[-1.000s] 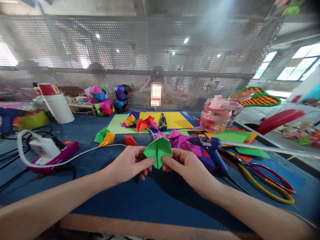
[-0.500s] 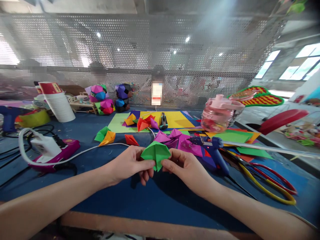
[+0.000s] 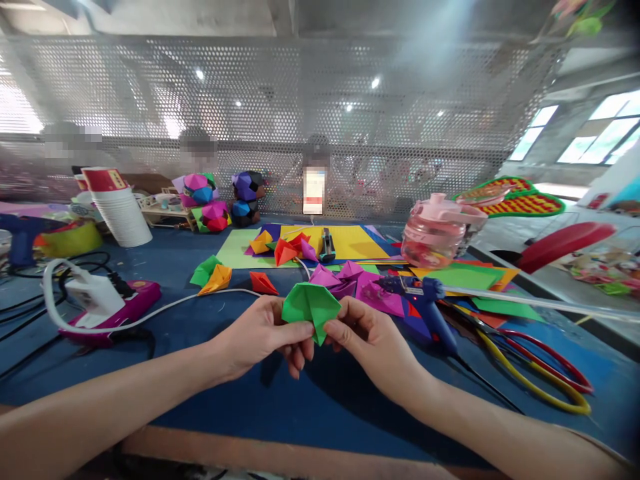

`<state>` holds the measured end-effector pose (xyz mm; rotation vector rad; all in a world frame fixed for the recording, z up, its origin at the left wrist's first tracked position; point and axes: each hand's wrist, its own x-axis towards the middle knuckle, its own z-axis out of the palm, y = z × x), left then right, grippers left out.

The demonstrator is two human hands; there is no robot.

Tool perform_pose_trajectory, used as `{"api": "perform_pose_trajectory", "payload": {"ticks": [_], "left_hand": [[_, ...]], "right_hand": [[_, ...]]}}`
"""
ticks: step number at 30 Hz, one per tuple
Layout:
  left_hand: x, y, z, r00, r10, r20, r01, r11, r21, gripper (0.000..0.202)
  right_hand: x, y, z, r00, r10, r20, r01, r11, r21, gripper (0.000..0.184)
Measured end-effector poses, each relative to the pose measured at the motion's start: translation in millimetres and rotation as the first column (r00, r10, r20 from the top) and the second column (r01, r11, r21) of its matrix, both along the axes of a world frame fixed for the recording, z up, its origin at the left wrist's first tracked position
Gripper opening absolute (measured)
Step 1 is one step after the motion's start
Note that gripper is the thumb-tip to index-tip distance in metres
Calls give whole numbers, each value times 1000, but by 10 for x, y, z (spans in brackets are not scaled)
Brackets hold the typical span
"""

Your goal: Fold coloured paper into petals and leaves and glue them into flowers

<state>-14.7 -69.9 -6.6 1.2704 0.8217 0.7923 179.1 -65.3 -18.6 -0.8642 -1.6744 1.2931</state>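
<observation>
A folded green origami paper (image 3: pixel 311 304) is held up above the blue table, its rounded top fanned out and a pointed fold hanging below. My left hand (image 3: pixel 273 333) pinches its left lower side between thumb and fingers. On the right, my right hand (image 3: pixel 367 337) grips the opposite lower edge the same way. Just behind the paper lie purple folded pieces (image 3: pixel 336 279). A red folded piece (image 3: pixel 263 283), an orange one (image 3: pixel 216 280) and a green one (image 3: pixel 204 269) rest to the left.
A blue glue gun (image 3: pixel 430 313) and scissors (image 3: pixel 543 370) lie right of my hands. Behind them stands a pink bottle (image 3: pixel 433 233). At left are a power strip (image 3: pixel 107 313) with a white cable and stacked paper cups (image 3: pixel 120 213). A stapler (image 3: pixel 327 245) lies on yellow paper (image 3: pixel 357 241).
The green paper has tilted slightly, and its lower fold has swung a little to the right. Both hands keep their hold in nearly the same place.
</observation>
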Motion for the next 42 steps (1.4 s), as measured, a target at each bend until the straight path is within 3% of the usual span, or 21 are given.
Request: {"api": "perform_pose_trajectory", "payload": {"ticks": [5, 13, 26, 31, 38, 42], "left_hand": [[20, 0, -13, 1000, -3, 25, 3, 1000, -3, 22], [36, -4, 27, 998, 21, -56, -17, 996, 84, 25], [64, -34, -15, 999, 40, -15, -39, 997, 61, 28], [69, -12, -21, 994, 61, -93, -54, 995, 81, 37], [54, -27, -61, 955, 59, -291, -19, 990, 141, 27], [64, -84, -43, 931, 61, -359, 24, 974, 227, 23]], "right_hand": [[-16, -34, -20, 1000, -23, 3, 23, 999, 25, 32], [0, -23, -22, 988, -69, 138, 47, 987, 153, 26], [-34, -64, -16, 960, -182, 212, 131, 963, 235, 28], [-37, -87, 3, 984, -89, 156, 62, 983, 173, 27], [-47, -28, -23, 990, -27, 136, 18, 998, 64, 23], [-48, -14, -31, 991, -33, 128, 19, 993, 114, 18]]}}
